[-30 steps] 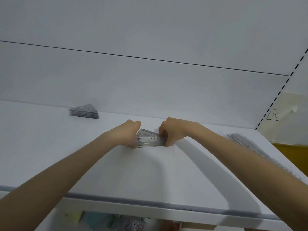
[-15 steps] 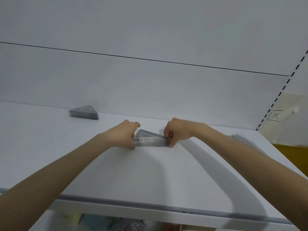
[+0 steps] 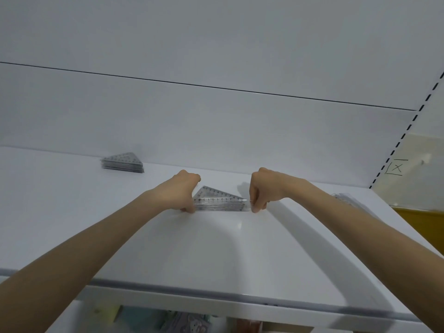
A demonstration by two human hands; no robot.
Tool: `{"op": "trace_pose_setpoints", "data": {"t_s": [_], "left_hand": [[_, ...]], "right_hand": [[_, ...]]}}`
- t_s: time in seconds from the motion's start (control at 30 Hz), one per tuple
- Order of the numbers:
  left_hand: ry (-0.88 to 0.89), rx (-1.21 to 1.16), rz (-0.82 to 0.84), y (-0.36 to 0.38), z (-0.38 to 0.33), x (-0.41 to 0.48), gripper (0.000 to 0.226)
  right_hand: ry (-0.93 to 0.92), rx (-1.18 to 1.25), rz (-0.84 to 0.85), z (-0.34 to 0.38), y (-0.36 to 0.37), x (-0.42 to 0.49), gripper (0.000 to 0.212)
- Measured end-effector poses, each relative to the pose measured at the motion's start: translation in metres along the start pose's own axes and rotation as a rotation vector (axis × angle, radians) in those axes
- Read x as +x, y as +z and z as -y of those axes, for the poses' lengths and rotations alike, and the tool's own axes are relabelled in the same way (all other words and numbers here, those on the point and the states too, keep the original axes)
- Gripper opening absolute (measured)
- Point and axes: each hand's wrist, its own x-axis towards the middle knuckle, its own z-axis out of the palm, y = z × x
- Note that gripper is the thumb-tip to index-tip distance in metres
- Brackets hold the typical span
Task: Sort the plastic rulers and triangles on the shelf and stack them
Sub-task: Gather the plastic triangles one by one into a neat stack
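Hands meet at the middle of the white shelf [image 3: 240, 255], and between them you hold a stack of clear triangles [image 3: 219, 202] lying flat on the shelf top. Your left hand [image 3: 185, 193] is closed on the stack's left corner, fingers curled down over that end and touching the shelf. Your right hand [image 3: 263, 189] is pinched on the stack's pointed right corner, thumb and fingertips pressed together around the edge. The stack's long printed edge faces you, running straight from one hand to the other, and its top corner points away toward the back wall [image 3: 216, 128]. A second stack of triangles [image 3: 123, 162] sits well apart to the left, close against the back wall, with neither hand near it. To your right, past your right forearm, a pile of clear rulers [image 3: 348, 199] lies near the shelf's right end; most of it is hidden by the arm and too faint to make out in detail. Below the shelf's front lip, some coloured packets [image 3: 187, 322] show on a lower level, blurred.
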Motion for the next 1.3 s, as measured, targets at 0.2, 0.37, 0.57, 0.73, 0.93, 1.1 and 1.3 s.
{"op": "trace_pose_setpoints", "data": {"t_s": [0.2,0.37,0.57,0.73,0.93,1.1,1.3], "left_hand": [[0.016,0.03,0.013,-0.001,-0.002,0.001,0.053],[0.015,0.049,0.047,-0.004,-0.002,0.0,0.055],[-0.004,0.078,0.08,-0.009,0.0,0.0,0.06],[0.034,0.154,0.167,-0.018,-0.01,0.0,0.073],[0.05,0.194,0.166,-0.014,-0.008,0.003,0.063],[0.036,0.199,0.16,-0.012,-0.007,0.006,0.056],[-0.025,0.113,0.191,-0.015,-0.009,0.006,0.059]], "right_hand": [[-0.016,0.008,-0.024,0.004,0.002,-0.001,0.007],[-0.021,0.024,-0.018,0.001,0.003,-0.001,0.006],[-0.007,0.018,-0.018,-0.004,0.002,-0.004,0.006],[-0.023,0.027,-0.031,-0.001,0.003,-0.002,0.009],[-0.021,0.038,-0.035,-0.001,0.004,-0.002,0.008],[-0.014,0.042,-0.046,-0.002,0.006,-0.002,0.008],[0.002,-0.015,-0.028,-0.001,0.003,0.001,0.017]]}}
